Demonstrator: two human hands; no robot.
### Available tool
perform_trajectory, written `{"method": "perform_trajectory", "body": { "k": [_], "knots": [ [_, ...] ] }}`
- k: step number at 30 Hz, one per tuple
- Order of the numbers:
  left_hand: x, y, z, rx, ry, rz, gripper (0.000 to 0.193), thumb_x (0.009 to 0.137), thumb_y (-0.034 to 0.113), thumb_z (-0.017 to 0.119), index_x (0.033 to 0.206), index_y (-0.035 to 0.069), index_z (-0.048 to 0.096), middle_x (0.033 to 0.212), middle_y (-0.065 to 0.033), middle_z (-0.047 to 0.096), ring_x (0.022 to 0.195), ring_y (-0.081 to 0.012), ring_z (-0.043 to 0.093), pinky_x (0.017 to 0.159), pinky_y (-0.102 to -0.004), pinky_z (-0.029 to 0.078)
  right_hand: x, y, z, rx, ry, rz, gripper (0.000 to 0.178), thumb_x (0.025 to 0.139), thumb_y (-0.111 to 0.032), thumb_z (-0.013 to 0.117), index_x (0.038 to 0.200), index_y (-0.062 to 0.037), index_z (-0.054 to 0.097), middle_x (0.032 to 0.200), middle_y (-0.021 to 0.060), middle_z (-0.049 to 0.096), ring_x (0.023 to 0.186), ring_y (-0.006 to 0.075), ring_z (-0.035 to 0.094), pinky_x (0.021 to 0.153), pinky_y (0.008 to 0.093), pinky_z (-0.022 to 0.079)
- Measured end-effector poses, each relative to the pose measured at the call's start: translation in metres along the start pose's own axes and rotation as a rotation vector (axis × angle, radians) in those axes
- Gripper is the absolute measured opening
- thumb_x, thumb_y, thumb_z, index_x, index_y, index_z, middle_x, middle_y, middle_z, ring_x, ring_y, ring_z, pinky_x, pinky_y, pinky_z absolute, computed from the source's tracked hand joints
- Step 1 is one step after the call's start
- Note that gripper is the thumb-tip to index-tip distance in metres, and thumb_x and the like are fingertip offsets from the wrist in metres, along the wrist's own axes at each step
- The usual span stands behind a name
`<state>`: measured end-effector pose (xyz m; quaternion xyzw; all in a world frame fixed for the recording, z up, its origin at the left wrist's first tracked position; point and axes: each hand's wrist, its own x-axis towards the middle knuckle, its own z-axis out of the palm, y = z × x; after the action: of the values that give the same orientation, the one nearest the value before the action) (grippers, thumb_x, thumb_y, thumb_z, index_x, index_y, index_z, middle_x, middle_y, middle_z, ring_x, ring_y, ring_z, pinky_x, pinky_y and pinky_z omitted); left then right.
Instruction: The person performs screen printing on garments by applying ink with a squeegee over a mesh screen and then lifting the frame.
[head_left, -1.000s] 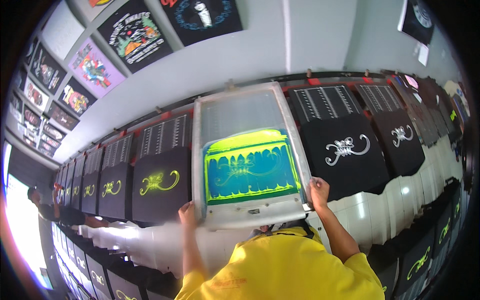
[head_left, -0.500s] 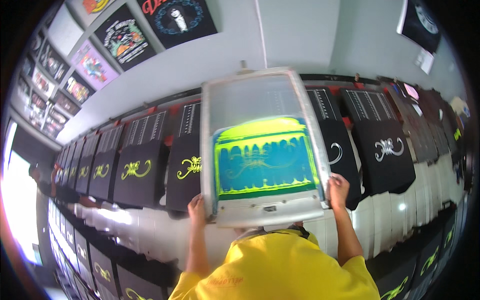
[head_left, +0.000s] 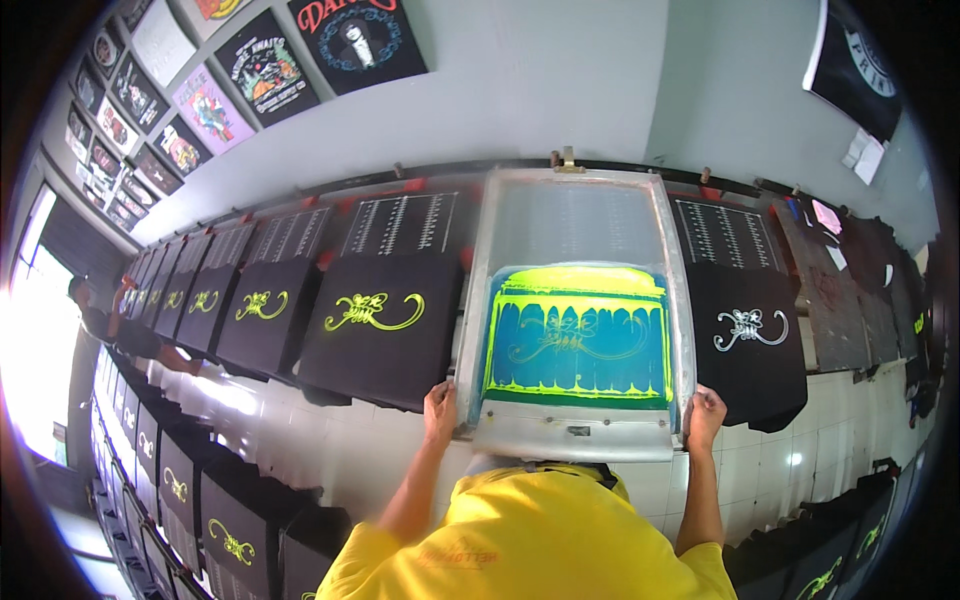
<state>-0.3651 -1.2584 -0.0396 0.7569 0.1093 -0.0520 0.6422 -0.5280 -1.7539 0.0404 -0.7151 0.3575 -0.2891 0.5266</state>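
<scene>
A screen-printing frame (head_left: 678,300) lies over one of the black shirts, in front of my body. Its blue-green mesh carries a thick band of neon yellow ink (head_left: 575,281), with drips and a scroll design below. My left hand (head_left: 439,409) is closed on the frame's near left corner. At the near right corner my right hand (head_left: 706,413) grips the other side. Left of the frame is a black shirt (head_left: 385,377) with a yellow-green scroll print. On the right, another black shirt (head_left: 755,388) bears a white one. The shirt under the frame is mostly hidden.
A metal clamp (head_left: 568,161) sits on the rail behind the frame. More printed shirts run along the bench to the left and on a second row behind me. Another person (head_left: 130,325) stands at the far left. Brown boards (head_left: 838,308) lie to the right.
Both hands have carried the screen frame to the right along the row and straightened it against the rail. The yellow-green printed shirt on its left now shows in full.
</scene>
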Motion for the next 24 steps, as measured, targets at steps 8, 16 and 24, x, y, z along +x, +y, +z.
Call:
{"method": "perform_trajectory", "body": {
  "k": [8,16,24],
  "knots": [
    [0.005,0.008,0.016,0.12,0.055,0.126,0.03,0.091,0.023,0.056,0.105,-0.001,0.069,0.086,-0.0163,0.066,0.079,-0.0248,0.062,0.075,-0.0345,0.047,0.007,-0.007,0.007,-0.005,0.035,-0.114,0.012,0.081,0.002,0.056,0.083,0.0063,0.067,0.065,-0.004,0.053,0.061,0.0041,0.044,0.055,0.0232,0.035],
    [0.022,0.006,0.014,0.208,0.038,0.068,0.033,0.092,0.025,0.056,0.104,-0.003,0.067,0.081,-0.0195,0.065,0.079,-0.0295,0.064,0.074,-0.0375,0.047,0.02,-0.012,0.022,-0.151,-0.005,-0.131,0.019,0.08,-0.001,0.058,0.092,0.0059,0.071,0.073,0.0045,0.066,0.069,0.0094,0.057,0.066,0.0258,0.045],
    [0.031,0.023,0.017,0.284,0.005,0.042,0.033,0.093,0.025,0.055,0.107,-0.001,0.068,0.085,-0.021,0.068,0.087,-0.0314,0.067,0.079,-0.0372,0.049,0.029,-0.016,0.029,-0.124,-0.043,-0.052,0.022,0.082,-0.001,0.057,0.097,0.0082,0.07,0.085,0.0103,0.071,0.078,0.0134,0.064,0.076,0.0269,0.05]
  ]
}}
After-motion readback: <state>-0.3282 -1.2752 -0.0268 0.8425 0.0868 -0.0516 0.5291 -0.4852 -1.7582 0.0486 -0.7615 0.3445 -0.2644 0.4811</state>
